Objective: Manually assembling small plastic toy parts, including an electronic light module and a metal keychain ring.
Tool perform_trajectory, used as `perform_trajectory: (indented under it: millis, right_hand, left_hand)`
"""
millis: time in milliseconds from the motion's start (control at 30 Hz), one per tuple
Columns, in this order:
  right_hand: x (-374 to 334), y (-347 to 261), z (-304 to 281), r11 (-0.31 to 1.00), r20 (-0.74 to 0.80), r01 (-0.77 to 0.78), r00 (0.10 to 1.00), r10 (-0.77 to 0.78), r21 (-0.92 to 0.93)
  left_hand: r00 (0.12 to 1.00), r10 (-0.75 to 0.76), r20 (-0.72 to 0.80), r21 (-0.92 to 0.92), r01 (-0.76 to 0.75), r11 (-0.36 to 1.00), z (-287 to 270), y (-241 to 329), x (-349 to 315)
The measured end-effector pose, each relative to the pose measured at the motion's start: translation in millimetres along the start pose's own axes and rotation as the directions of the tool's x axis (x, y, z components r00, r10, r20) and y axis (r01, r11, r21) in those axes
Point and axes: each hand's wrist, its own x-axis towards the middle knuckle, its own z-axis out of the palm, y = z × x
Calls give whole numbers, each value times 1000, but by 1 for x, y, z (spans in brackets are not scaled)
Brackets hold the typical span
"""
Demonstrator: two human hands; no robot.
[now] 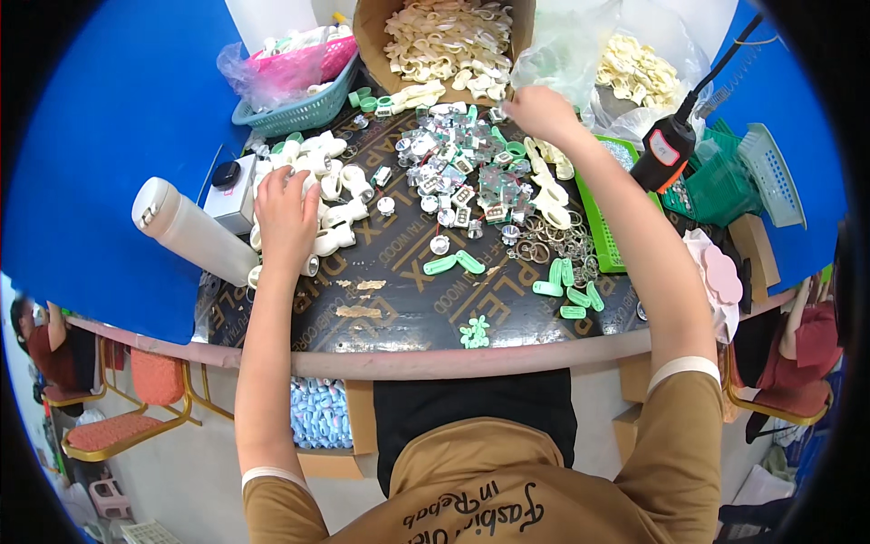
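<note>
My left hand [285, 220] lies palm down on a heap of small white plastic parts [331, 195] at the left of the dark board table [399, 313]; whether its fingers grip one is hidden. My right hand [542, 113] reaches to the far side, fingers curled at the edge of a clear plastic bag [571, 54], beside a pile of small clear and green pieces [462, 168]. What the fingers hold cannot be seen. Green clips [569, 295] and metal rings [553, 240] lie near the right forearm.
A cardboard box of cream plastic loops [449, 41] stands at the back. A teal basket with a pink one inside [299, 77] is back left. A white bottle [190, 231] lies left. A black tool [666, 150] hangs right above green trays [716, 186]. People sit at both sides.
</note>
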Motion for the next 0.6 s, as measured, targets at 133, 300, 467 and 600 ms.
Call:
perform_trajectory:
  millis: [133,300,467,600]
  right_hand:
    - [24,7,36,949,-53,311,950,-308,52]
    - [21,-17,55,905,144,385,900,-412,182]
    - [-54,-36,46,884,-32,422,905,-425,199]
    - [-104,-32,46,850,-36,416,903,-428,322]
  left_hand:
    - [1000,19,-2,-12,-19,1000,3,8,3]
    - [1000,23,-14,-14,-23,1000,3,5,0]
    - [999,4,-35,-23,-5,1000,-6,-3,-2]
    - [1000,3,-26,-39,-4,999,-3,4,2]
